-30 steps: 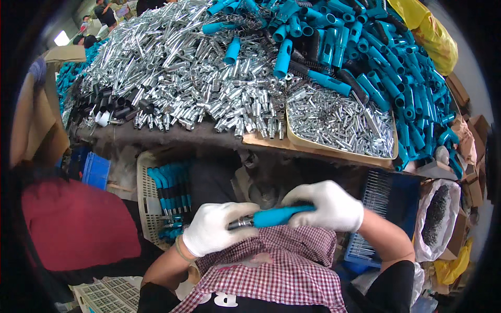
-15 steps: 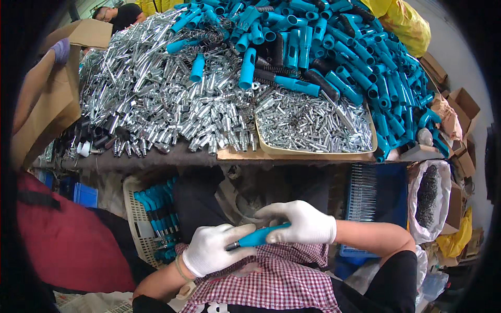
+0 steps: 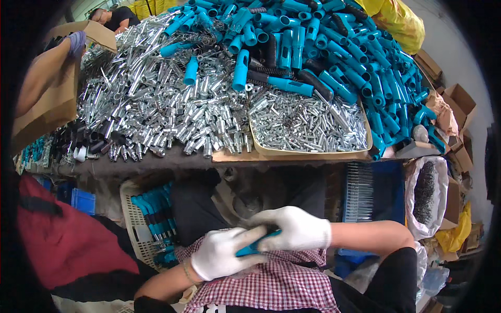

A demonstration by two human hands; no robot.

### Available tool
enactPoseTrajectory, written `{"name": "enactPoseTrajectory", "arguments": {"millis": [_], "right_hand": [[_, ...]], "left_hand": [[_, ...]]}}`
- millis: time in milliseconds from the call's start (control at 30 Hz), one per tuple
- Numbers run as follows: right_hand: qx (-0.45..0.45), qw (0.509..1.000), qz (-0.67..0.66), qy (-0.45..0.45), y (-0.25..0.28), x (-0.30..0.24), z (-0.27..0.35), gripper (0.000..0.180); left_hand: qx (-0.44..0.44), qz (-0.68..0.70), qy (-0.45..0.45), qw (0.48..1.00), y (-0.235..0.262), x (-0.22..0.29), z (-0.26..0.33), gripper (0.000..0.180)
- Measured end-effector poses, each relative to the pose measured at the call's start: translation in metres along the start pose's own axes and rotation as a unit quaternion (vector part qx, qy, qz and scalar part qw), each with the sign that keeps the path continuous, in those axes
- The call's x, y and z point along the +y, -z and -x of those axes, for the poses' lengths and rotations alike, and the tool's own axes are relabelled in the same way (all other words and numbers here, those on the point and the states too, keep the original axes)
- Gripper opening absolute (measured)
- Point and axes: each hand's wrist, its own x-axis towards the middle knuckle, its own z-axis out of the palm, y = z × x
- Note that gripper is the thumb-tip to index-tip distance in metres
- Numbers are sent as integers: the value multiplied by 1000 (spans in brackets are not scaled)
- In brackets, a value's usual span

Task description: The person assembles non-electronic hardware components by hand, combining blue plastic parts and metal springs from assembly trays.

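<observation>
My left hand (image 3: 222,254) and my right hand (image 3: 296,229), both in white gloves, meet above my checked apron. Between them is a teal tube-shaped handle (image 3: 249,249), mostly covered by the fingers. My left fingers wrap its near end, while my right hand closes over the far end, where a dark part shows. Past my left hand, a cream basket (image 3: 136,229) holds several finished-looking teal and black handles (image 3: 156,211).
On the bench lie heaps of silver metal fittings (image 3: 172,117) and teal tubes (image 3: 355,68). A cream tray (image 3: 313,152) of small metal pins sits at the front edge. Right stands a white sack (image 3: 441,195); left, a co-worker's gloved hand (image 3: 76,44) touches a cardboard box (image 3: 49,117).
My hands have drawn closer together around the teal handle, hiding the metal end seen before. The co-worker's arm and box have shifted a little, and the whole view has moved slightly.
</observation>
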Motion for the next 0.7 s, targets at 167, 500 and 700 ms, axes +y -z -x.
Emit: {"name": "enactPoseTrajectory", "arguments": {"millis": [167, 500, 700], "right_hand": [[-54, 997, 42, -45, 15, -7, -16, 55], [341, 819, 461, -17, 113, 22, -18, 11], [317, 776, 542, 59, 118, 23, -24, 7]], "left_hand": [[31, -2, -6, 999, -8, -5, -9, 50], [81, -55, 48, 994, -5, -17, -1, 47], [104, -66, 69, 990, -3, -17, 2, 44]]}}
